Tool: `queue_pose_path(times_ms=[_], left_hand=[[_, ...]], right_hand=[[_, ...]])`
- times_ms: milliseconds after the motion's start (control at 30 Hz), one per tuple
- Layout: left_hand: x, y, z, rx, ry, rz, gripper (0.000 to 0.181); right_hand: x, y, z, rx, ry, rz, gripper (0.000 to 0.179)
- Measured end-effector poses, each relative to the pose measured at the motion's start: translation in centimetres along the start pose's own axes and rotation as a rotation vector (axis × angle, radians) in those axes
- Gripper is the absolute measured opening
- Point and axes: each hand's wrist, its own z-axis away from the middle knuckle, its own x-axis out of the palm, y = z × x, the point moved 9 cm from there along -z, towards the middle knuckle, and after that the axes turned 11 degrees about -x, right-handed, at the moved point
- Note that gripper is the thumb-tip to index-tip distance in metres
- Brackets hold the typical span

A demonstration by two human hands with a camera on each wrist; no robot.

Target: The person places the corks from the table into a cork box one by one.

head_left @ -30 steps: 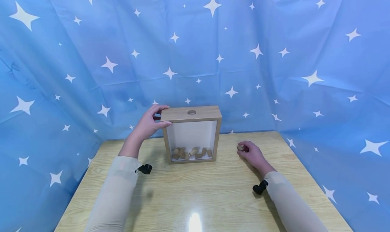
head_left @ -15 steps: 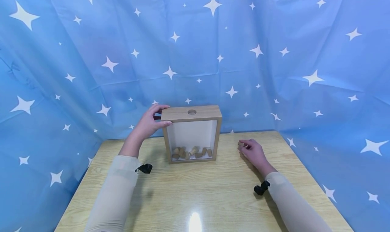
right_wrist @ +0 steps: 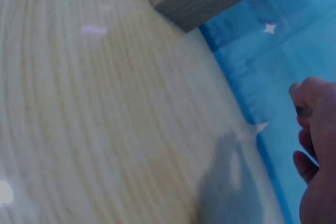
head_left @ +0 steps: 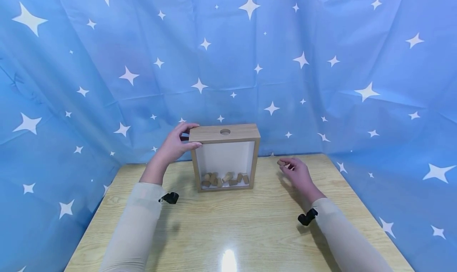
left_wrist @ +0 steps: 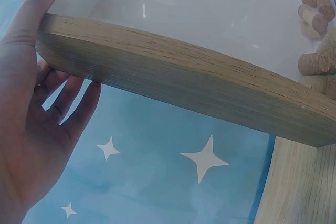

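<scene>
A wooden shadow box (head_left: 224, 134) with a clear front and a round hole in its top stands upright on the table. Several wine corks (head_left: 228, 177) lie at its bottom; the left wrist view shows these corks (left_wrist: 315, 19) close up. My left hand (head_left: 175, 143) grips the box's upper left corner, thumb in front and fingers behind. To the right of the box, my right hand (head_left: 296, 173) pinches a single cork (head_left: 281, 162) between thumb and fingertips, over the table's back right area. In the right wrist view the hand (right_wrist: 321, 129) mostly hides that cork.
The light wood table (head_left: 214, 228) ends at a blue curtain with white stars (head_left: 228, 66), which hangs close behind the box and along both sides. A dark wrist camera (head_left: 307, 217) sits on the right wrist.
My right hand has risen and moved slightly back with the cork, which shows again at the fingertips after being mostly covered. The left hand and the box have stayed put.
</scene>
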Motion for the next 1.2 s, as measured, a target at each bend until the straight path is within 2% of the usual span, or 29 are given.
queue_pose_path(times_ms=[167,400,800,1000,1200], left_hand=[[0.0,0.0,0.1,0.002,0.001,-0.002,0.073],[0.2,-0.1,0.1,-0.001,0.002,-0.008,0.074],[0.1,0.1,0.1,0.006,-0.001,0.001,0.075],[0.2,0.1,0.1,0.005,-0.004,0.011,0.071],[0.1,0.0,0.1,0.004,0.0,0.003,0.074]], right_hand=[[-0.7,-1.8,-0.8,-0.029,0.019,0.04,0.031],[-1.6,-3.8,-1.9,-0.05,0.028,-0.001,0.031],[-2.5,-7.3,-4.0,-0.11,0.03,0.031,0.029],[-2.6,-9.1,-4.8,-0.15,0.021,0.005,0.027],[-2.8,-10.7,-5.4,-0.137,0.008,-0.005,0.023]])
